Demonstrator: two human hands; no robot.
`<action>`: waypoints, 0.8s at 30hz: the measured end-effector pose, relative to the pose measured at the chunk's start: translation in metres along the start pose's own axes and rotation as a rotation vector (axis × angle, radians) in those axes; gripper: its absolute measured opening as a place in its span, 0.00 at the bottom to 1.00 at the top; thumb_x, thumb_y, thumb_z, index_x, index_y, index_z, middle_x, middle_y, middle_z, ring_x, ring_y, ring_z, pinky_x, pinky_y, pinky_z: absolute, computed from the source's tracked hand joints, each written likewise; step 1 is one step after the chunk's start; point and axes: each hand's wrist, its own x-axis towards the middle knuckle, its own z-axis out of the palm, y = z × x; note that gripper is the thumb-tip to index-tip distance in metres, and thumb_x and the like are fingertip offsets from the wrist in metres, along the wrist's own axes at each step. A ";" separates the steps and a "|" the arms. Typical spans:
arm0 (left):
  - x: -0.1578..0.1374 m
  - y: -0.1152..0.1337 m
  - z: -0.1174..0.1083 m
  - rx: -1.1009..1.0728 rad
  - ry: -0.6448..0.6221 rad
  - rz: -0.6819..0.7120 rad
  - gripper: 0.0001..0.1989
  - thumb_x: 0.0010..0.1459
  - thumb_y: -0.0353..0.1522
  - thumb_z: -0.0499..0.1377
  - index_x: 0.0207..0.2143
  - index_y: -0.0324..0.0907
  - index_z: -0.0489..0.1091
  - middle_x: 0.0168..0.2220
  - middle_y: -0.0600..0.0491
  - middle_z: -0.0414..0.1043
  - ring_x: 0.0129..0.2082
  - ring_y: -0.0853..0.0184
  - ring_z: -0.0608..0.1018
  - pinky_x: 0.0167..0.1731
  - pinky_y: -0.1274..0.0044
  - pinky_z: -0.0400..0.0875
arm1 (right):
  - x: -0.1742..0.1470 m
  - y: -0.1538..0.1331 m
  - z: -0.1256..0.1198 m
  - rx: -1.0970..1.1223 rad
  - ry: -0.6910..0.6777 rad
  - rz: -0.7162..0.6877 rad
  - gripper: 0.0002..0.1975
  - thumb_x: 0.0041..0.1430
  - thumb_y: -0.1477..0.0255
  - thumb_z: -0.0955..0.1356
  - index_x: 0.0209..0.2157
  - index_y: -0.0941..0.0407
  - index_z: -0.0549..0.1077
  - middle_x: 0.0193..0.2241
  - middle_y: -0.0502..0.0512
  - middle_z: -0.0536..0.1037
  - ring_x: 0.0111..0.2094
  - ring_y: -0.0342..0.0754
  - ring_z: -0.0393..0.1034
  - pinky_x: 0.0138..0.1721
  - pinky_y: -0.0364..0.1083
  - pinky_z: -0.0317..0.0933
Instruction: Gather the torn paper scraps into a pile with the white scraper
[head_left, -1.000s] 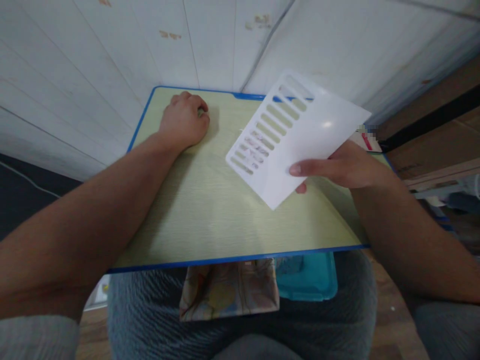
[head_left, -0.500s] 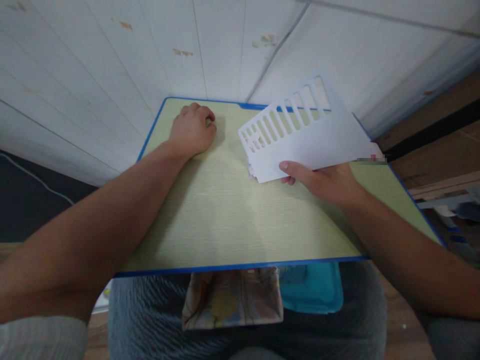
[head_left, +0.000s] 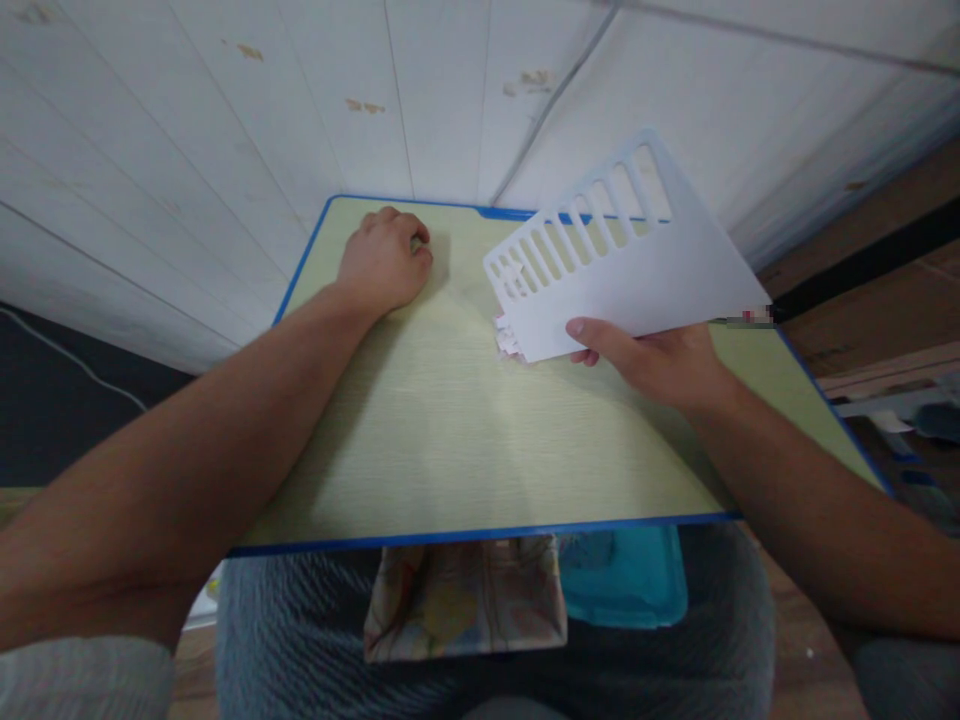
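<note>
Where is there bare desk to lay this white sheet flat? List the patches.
Bare: the desk between left hand, right hand and the near blue edge. Crowded: far right, where the slotted white sheet hangs over small bits.

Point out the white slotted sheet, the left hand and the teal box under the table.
white slotted sheet (head_left: 645, 275), head view, on its plain unslotted part.
left hand (head_left: 384, 262), head view, on its back.
teal box (head_left: 630, 585), head view, on its lid.
</note>
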 end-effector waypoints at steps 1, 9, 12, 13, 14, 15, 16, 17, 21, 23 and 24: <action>0.000 0.000 0.000 -0.012 0.009 0.003 0.22 0.76 0.48 0.56 0.61 0.49 0.80 0.66 0.47 0.79 0.71 0.43 0.73 0.77 0.52 0.62 | 0.001 0.000 0.000 0.000 0.007 0.005 0.22 0.67 0.48 0.81 0.28 0.46 0.77 0.25 0.56 0.83 0.30 0.59 0.81 0.35 0.59 0.82; -0.001 0.002 -0.002 -0.016 -0.034 -0.004 0.35 0.69 0.58 0.52 0.63 0.46 0.80 0.64 0.49 0.80 0.72 0.46 0.68 0.74 0.50 0.60 | 0.002 0.004 0.000 0.060 0.001 0.021 0.21 0.67 0.52 0.82 0.28 0.46 0.77 0.25 0.54 0.83 0.29 0.57 0.81 0.34 0.57 0.81; -0.002 0.005 -0.004 -0.037 -0.026 -0.005 0.36 0.69 0.58 0.51 0.63 0.47 0.80 0.65 0.48 0.81 0.72 0.46 0.68 0.73 0.50 0.60 | 0.001 0.003 0.002 0.079 -0.019 -0.007 0.21 0.68 0.51 0.82 0.28 0.46 0.77 0.26 0.54 0.83 0.29 0.57 0.81 0.37 0.58 0.82; -0.002 0.005 -0.004 -0.036 -0.022 -0.009 0.36 0.69 0.57 0.51 0.64 0.47 0.80 0.66 0.48 0.80 0.71 0.47 0.68 0.72 0.51 0.61 | 0.001 0.003 0.002 0.081 -0.022 -0.010 0.21 0.67 0.51 0.82 0.28 0.46 0.78 0.26 0.54 0.84 0.29 0.57 0.81 0.36 0.58 0.82; -0.002 0.006 -0.004 -0.029 -0.021 -0.016 0.35 0.70 0.56 0.51 0.64 0.47 0.80 0.67 0.48 0.80 0.71 0.47 0.69 0.72 0.52 0.61 | 0.001 0.003 0.002 0.081 -0.027 -0.008 0.21 0.67 0.50 0.82 0.28 0.46 0.78 0.25 0.54 0.84 0.29 0.57 0.81 0.35 0.58 0.82; -0.002 0.006 -0.004 -0.021 -0.023 -0.023 0.34 0.70 0.55 0.51 0.64 0.47 0.80 0.68 0.48 0.79 0.70 0.47 0.69 0.73 0.52 0.62 | 0.001 0.003 0.002 0.081 -0.034 -0.006 0.21 0.66 0.50 0.82 0.28 0.46 0.78 0.25 0.54 0.83 0.28 0.57 0.80 0.34 0.58 0.82; -0.002 0.007 -0.005 -0.015 -0.025 -0.028 0.33 0.71 0.54 0.52 0.64 0.46 0.80 0.69 0.48 0.78 0.70 0.48 0.69 0.73 0.52 0.62 | 0.001 0.002 0.002 0.082 -0.044 -0.003 0.22 0.65 0.49 0.83 0.28 0.46 0.78 0.25 0.55 0.83 0.28 0.57 0.80 0.33 0.57 0.82; -0.002 0.007 -0.005 -0.011 -0.023 -0.031 0.32 0.71 0.53 0.52 0.63 0.46 0.80 0.69 0.48 0.78 0.70 0.48 0.69 0.73 0.52 0.62 | 0.000 0.002 0.002 0.085 -0.054 0.001 0.22 0.64 0.49 0.83 0.27 0.46 0.78 0.25 0.55 0.83 0.28 0.57 0.80 0.32 0.57 0.81; -0.002 0.009 -0.005 0.014 -0.006 -0.029 0.28 0.72 0.49 0.55 0.63 0.46 0.81 0.67 0.47 0.78 0.69 0.48 0.70 0.74 0.52 0.64 | -0.001 -0.001 0.002 0.099 -0.053 0.000 0.22 0.66 0.50 0.83 0.27 0.47 0.78 0.25 0.55 0.84 0.28 0.56 0.79 0.31 0.57 0.80; -0.003 0.010 -0.005 0.032 -0.010 -0.037 0.26 0.73 0.47 0.55 0.63 0.46 0.81 0.67 0.47 0.78 0.68 0.49 0.72 0.74 0.54 0.65 | -0.001 -0.001 0.002 0.100 -0.030 -0.009 0.21 0.68 0.51 0.82 0.28 0.47 0.78 0.26 0.54 0.84 0.28 0.56 0.79 0.32 0.56 0.79; -0.003 0.010 -0.005 0.036 -0.012 -0.040 0.25 0.74 0.46 0.55 0.63 0.46 0.81 0.67 0.47 0.78 0.68 0.49 0.71 0.74 0.54 0.65 | 0.000 0.000 0.003 0.096 -0.022 -0.014 0.21 0.68 0.51 0.81 0.28 0.47 0.79 0.27 0.54 0.84 0.28 0.55 0.79 0.31 0.56 0.78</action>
